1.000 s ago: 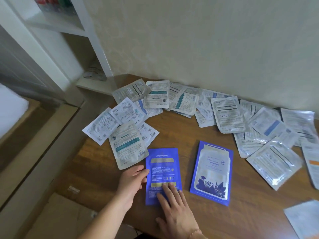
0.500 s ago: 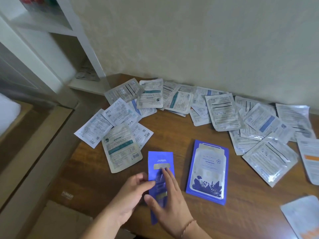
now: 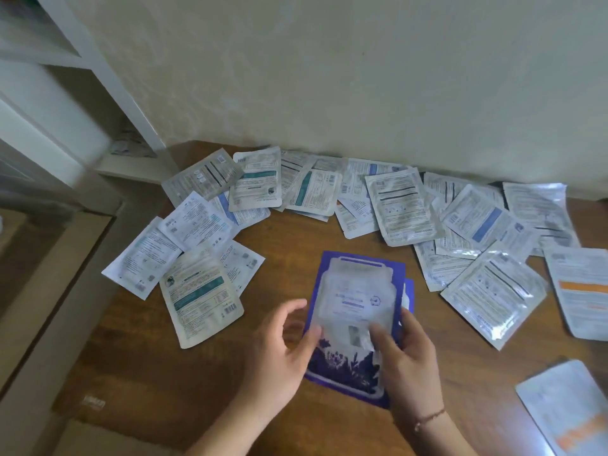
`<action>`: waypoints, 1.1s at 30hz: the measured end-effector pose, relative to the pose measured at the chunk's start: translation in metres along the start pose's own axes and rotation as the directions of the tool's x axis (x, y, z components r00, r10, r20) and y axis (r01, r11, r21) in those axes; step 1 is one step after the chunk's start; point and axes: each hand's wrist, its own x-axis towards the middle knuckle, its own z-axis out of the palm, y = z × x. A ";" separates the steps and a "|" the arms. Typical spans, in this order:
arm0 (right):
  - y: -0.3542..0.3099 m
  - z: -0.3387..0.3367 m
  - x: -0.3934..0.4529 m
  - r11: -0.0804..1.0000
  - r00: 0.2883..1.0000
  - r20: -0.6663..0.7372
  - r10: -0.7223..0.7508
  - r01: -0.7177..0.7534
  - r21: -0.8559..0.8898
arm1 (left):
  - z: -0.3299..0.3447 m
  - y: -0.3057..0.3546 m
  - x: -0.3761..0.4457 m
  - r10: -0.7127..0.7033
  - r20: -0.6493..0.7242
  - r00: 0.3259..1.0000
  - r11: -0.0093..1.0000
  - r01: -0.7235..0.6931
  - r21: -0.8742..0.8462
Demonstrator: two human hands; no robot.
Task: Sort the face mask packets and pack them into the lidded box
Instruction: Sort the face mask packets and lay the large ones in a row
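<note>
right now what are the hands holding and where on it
Both hands hold the blue packet by its lower end: left hand at the lower left edge, right hand at the lower right.

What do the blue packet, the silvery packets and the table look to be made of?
Blue packet: probably glossy printed plastic film, pale glare on its face. Silvery packets: seemingly foil laminate, bright crinkled reflections along the edges. Table: wood or wood-look veneer, brown grain, slight sheen.

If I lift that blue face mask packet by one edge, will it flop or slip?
The blue packet looks flat and thin, so it would probably bend somewhat. Its glossy face may slide over the blue one beneath. Both hands, left and right, hold it.
</note>
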 end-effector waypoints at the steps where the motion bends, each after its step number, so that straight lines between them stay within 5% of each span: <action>1: 0.001 -0.010 0.007 1.000 0.999 -0.050 0.011 -0.012 -0.014 | 0.009 -0.002 0.007 -0.055 0.024 0.998 0.998 0.056 -0.017; 7: 0.021 -0.047 0.041 0.923 0.987 -0.160 -0.033 -0.031 -0.383 | 0.051 -0.011 0.030 -0.163 0.077 0.984 0.985 0.166 -0.035; 15: 0.034 -0.067 0.056 0.692 0.997 -0.046 -0.060 0.008 -0.722 | 0.068 -0.024 0.030 -0.009 0.056 0.998 0.938 -0.011 0.347; 24: 0.030 -0.080 0.054 0.532 0.995 0.028 -0.092 0.073 -0.844 | 0.075 -0.023 0.030 -0.007 0.031 0.999 0.927 -0.005 0.375; 33: 0.036 -0.080 0.055 0.545 0.993 0.056 -0.101 0.102 -0.832 | 0.081 -0.024 0.030 0.003 0.019 1.000 0.927 -0.010 0.374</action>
